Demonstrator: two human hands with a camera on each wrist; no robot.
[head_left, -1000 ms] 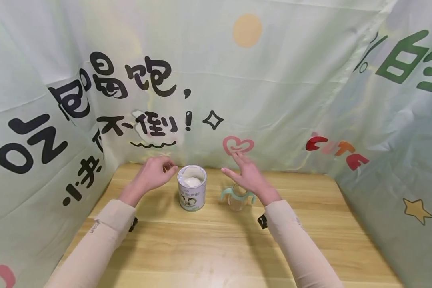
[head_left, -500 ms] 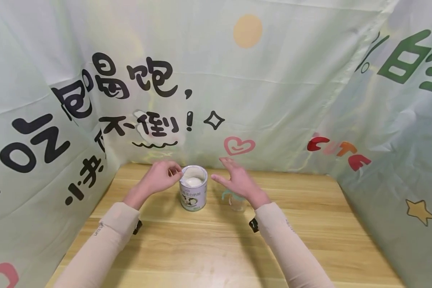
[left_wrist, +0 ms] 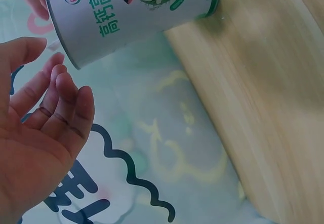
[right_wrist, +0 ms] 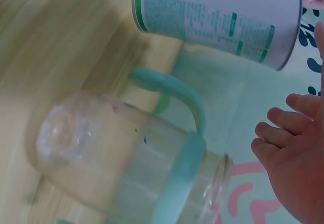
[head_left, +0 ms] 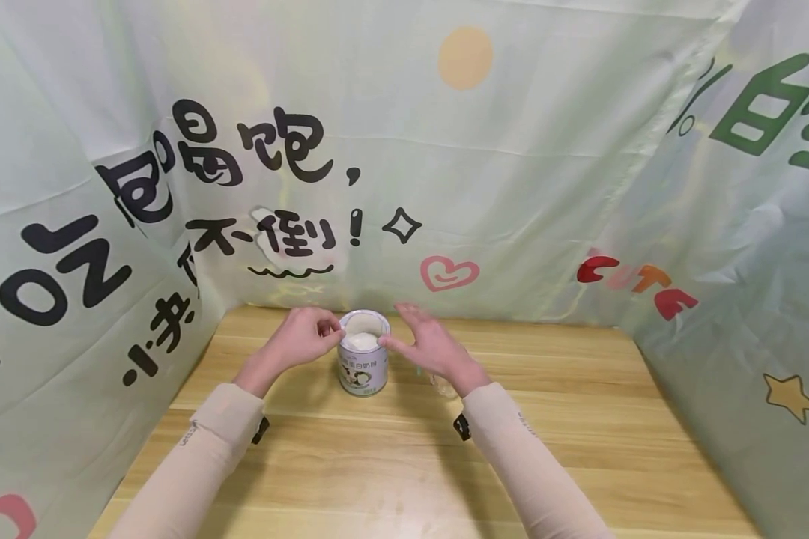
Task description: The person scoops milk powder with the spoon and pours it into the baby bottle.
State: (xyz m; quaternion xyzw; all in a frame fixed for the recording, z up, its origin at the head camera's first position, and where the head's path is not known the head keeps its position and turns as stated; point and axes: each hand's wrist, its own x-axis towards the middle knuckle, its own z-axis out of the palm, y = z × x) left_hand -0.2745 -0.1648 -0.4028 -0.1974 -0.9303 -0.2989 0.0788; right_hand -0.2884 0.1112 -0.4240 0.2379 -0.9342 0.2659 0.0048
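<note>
An open can of milk powder (head_left: 364,368) stands on the table, pale powder (head_left: 362,341) showing inside. My left hand (head_left: 303,333) is at its left rim, fingers loosely bent. In the left wrist view, a small pale flap (left_wrist: 53,45) at the rim lies between my thumb tip and forefinger, which stand apart. My right hand (head_left: 431,344) is stretched out at the can's right side, thumb tip right at the rim. Under my right hand stands a clear cup with mint-green handles (right_wrist: 177,183), mostly hidden in the head view but large in the right wrist view.
The wooden table (head_left: 404,464) runs up to printed pale-green curtains (head_left: 546,187) at its back and both sides. Can and cup stand near the back edge, a short way apart.
My right hand has moved left, from above the cup to the can's right rim. The left hand has shifted slightly right, to the left rim. Can and cup have stayed put.
</note>
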